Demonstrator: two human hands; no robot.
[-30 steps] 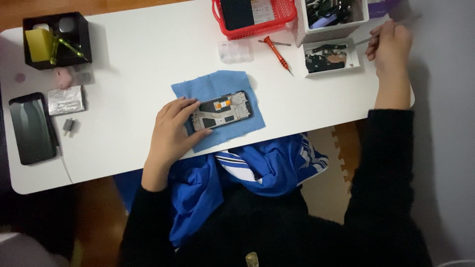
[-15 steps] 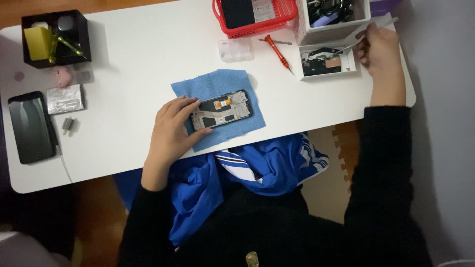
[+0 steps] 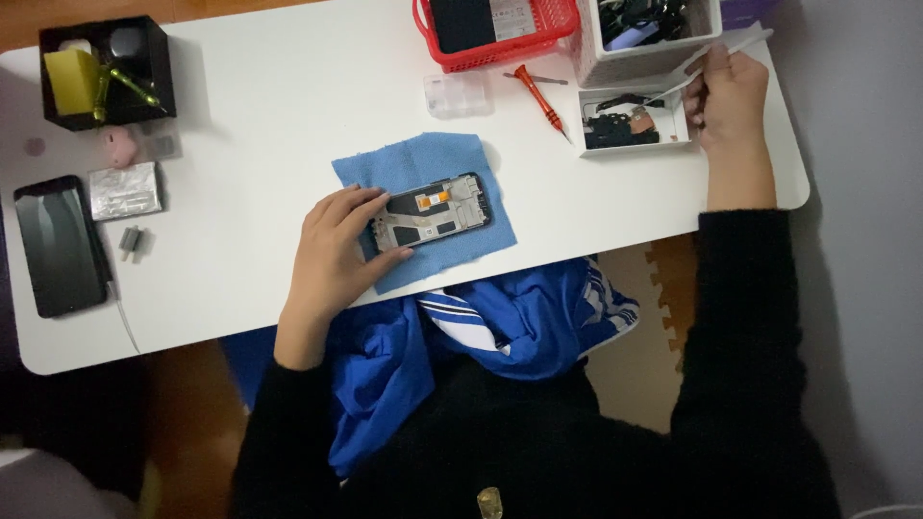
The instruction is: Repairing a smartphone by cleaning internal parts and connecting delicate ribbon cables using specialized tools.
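Blue cloth point(image 3: 423, 168) cushions opened phone point(image 3: 433, 211) under left hand point(image 3: 332, 255), fingers flat

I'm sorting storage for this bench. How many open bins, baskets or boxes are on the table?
4: a black box at the far left corner, a red basket, a white bin beside it, and a small white tray by the right hand. Others may lie outside the view.
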